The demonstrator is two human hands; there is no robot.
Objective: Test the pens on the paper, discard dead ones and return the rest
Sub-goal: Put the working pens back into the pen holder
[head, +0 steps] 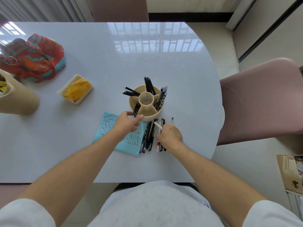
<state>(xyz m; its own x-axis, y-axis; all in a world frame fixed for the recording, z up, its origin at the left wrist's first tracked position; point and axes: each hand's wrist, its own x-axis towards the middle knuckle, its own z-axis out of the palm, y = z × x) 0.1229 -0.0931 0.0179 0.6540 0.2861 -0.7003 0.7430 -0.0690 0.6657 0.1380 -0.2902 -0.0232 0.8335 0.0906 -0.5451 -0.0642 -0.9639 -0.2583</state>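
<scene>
Beige plastic, round and split into wedge compartments around a hexagonal core, the pen holder (146,102) stands just beyond both hands on the glossy white desk (101,63). The left hand (128,122) reaches forward with its forearm stretched out, fingers curled and pinching a black pen (136,109) that stands in the holder's near-left compartment. Beneath this hand lies a light blue sheet of paper (108,125) covered in black and red scribbles, none readable as words. The right hand (169,133), knuckles up and fingers curled under, grips a white pen (157,125) that sticks out up and to its left. Under and just left of it, a row of black and white pens (150,138) lies side by side on the desk. A small black cap (172,118) sits just beyond the right hand. Far left of the left hand rests a tissue pack with a yellow wrapper (77,89); its print is too small to read.
</scene>
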